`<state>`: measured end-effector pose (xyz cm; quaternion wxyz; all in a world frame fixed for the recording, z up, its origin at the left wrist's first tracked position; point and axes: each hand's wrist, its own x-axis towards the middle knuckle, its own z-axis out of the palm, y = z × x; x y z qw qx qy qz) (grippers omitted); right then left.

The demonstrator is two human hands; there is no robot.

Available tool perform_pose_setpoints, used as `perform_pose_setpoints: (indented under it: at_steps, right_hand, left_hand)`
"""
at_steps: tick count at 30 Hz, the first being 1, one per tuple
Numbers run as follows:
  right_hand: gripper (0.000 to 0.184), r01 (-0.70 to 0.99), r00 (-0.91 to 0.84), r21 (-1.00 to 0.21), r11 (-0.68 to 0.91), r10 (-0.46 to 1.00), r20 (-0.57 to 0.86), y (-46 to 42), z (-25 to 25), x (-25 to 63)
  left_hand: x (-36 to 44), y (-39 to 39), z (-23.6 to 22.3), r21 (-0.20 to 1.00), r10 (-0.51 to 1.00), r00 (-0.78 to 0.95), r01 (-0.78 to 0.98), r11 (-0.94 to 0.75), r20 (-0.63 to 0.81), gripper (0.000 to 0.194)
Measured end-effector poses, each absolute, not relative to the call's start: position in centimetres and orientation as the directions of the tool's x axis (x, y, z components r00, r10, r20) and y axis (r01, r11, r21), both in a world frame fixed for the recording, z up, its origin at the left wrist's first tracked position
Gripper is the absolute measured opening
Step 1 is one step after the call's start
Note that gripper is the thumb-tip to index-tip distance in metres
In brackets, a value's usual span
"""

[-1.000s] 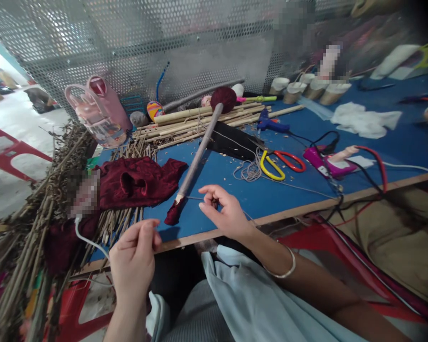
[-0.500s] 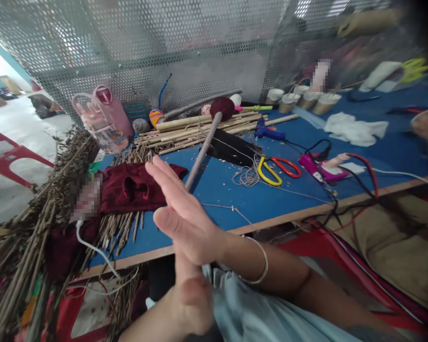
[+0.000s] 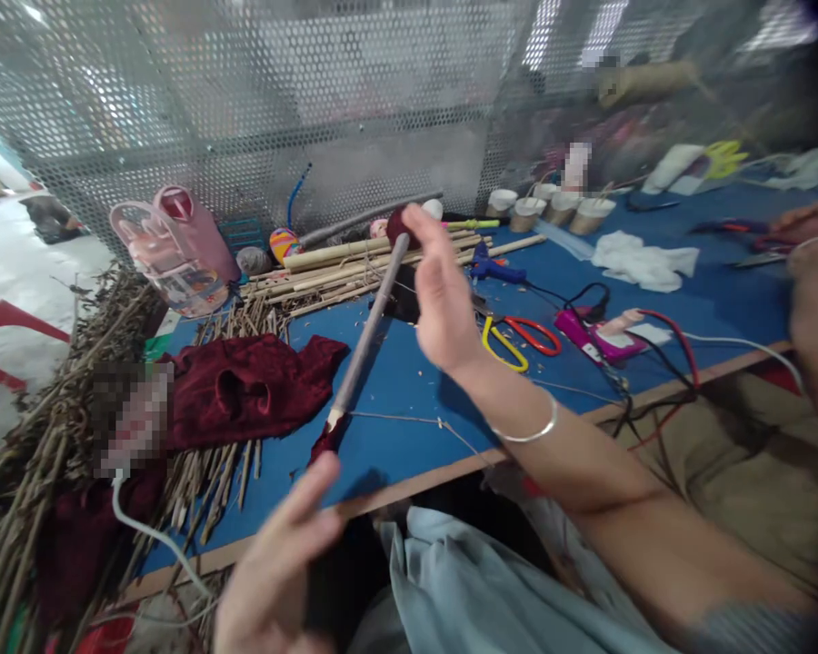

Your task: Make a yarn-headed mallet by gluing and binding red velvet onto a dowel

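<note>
My right hand point(image 3: 446, 304) is raised over the table with its fingers stretched out and nothing in it. Its fingertips overlap a dark red yarn ball point(image 3: 398, 223) in the view; I cannot tell whether they touch. My left hand point(image 3: 276, 563), blurred, is held low at the table's front edge, fingers apart and holding nothing. Between the hands a grey stick point(image 3: 372, 331) slants across the blue table point(image 3: 395, 436). A scrap of dark red cloth point(image 3: 325, 442) wraps its near end, just beyond my left fingertips. Left of it lies a dark red velvet cloth point(image 3: 201, 386).
Bundles of dry stalks point(image 3: 47, 490) line the left side. Scissors point(image 3: 522, 341) with yellow and red handles, a blue glue gun point(image 3: 494, 266) and a purple power strip point(image 3: 596, 338) lie to the right. Another person's hand point(image 3: 808, 222) is at the far right.
My hands, close together and crossing in view before, have moved apart: the right up and to the right, the left down and to the left. The stick's cloth-wrapped near end now shows.
</note>
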<state>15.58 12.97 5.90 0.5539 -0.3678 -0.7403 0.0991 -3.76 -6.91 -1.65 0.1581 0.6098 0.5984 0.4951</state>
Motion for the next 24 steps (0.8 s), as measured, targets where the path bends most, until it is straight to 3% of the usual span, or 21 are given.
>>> perform_pose_setpoints:
  at_steps: [2,5,7,9,13,17,20,24]
  right_hand:
    - [0.043,0.438,-0.048,-0.555,0.707,0.635,0.771,14.6,5.5,17.2]
    - [0.034,0.512,-0.051,-0.607,0.608,0.727,0.685,16.5,4.5,19.8]
    - [0.031,0.565,-0.054,-0.629,0.534,0.784,0.618,16.6,3.6,20.7]
    - [0.026,0.588,-0.114,-0.642,0.493,0.835,0.538,15.6,2.7,20.6]
    - [0.016,0.570,-0.463,-0.645,0.509,0.847,0.260,11.0,1.1,17.8]
    - [0.023,0.491,-0.531,-0.777,0.395,0.842,0.093,7.2,0.0,14.9]
    - [0.021,0.480,-0.545,-0.774,0.413,0.832,0.106,6.5,-0.1,14.8]
    - [0.020,0.588,-0.444,-0.642,0.493,0.859,0.254,9.6,0.6,18.2]
  left_hand:
    - [-5.2,-5.5,-2.2,0.673,0.836,-0.265,0.723,-0.159,0.481,0.038]
    - [-6.0,-3.1,-3.4,0.473,0.885,-0.233,0.881,0.017,0.402,0.060]
    - [-5.8,-2.0,-4.2,0.420,0.917,-0.184,0.907,0.020,0.355,0.059]
    - [-5.3,-1.5,-4.5,0.423,0.926,-0.157,0.906,-0.003,0.343,0.047]
    - [-4.3,-1.6,-3.9,0.525,0.902,-0.168,0.848,-0.073,0.397,0.030]
    - [-3.4,-1.7,-2.6,0.586,0.852,-0.207,0.799,-0.137,0.481,0.027]
    - [-3.4,-1.4,-2.5,0.579,0.849,-0.192,0.801,-0.153,0.491,0.024]
    - [-4.2,-1.5,-3.7,0.540,0.864,-0.174,0.832,-0.127,0.472,0.025]
